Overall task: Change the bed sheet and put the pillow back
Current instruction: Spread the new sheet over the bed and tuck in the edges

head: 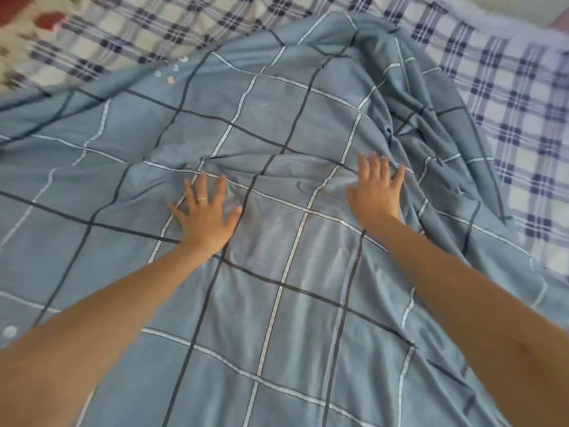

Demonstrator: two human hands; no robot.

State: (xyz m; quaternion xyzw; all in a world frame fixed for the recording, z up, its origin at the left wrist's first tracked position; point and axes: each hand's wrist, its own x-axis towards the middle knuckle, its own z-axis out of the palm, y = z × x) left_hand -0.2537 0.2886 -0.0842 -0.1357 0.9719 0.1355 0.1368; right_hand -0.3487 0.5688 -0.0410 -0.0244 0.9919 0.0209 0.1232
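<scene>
A blue-grey bed sheet [271, 288] with a grid of dark and white lines covers most of the bed. It is wrinkled in the middle and bunched into folds at the upper right. My left hand [204, 215] lies flat on the sheet with fingers spread, a ring on one finger. My right hand [377, 188] also presses flat on the sheet, fingers straight, next to the bunched folds. Both arms reach forward from the lower corners. No pillow is in sight.
Under the blue sheet lies a white cloth with a navy plaid pattern [523, 97], showing along the top and the right side. At the top left corner a cream fabric with red and dark prints [27, 35] shows.
</scene>
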